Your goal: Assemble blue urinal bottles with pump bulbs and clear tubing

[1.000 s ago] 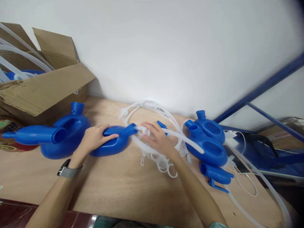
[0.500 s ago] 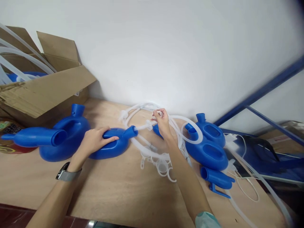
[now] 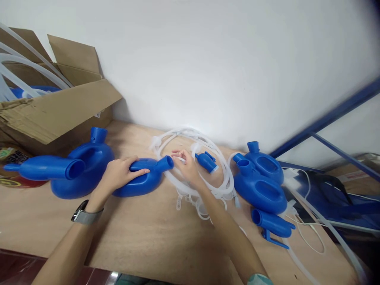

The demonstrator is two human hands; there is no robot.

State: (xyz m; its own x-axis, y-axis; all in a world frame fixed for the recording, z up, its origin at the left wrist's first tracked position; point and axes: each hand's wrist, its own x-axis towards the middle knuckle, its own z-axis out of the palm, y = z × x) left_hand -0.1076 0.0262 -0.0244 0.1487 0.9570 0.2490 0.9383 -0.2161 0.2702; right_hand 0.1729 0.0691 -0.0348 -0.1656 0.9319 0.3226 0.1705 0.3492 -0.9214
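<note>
My left hand (image 3: 121, 172) grips a blue bottle (image 3: 141, 184) by its handle, and the bottle lies on the table with its open neck toward the right. Just right of that neck, my right hand (image 3: 185, 165) has its fingers pinched round a piece of clear white tubing. Behind and beneath the right hand lie coils of white tubing (image 3: 221, 148). Inside the coils sits a small blue spout part (image 3: 207, 162). Clear plastic rings (image 3: 202, 209) rest in front of the coils.
At the left stand another blue bottle (image 3: 99, 168), a blue spout piece (image 3: 44, 168) and a cardboard box (image 3: 68, 111) holding tubes. To the right are two blue bottles (image 3: 263, 194), a blue spout with a clip (image 3: 273, 223), cables and a blue metal frame (image 3: 332, 114).
My right hand has moved left, close to the bottle's neck. The tube that was in the neck is out of it, and the small blue spout part is now uncovered.
</note>
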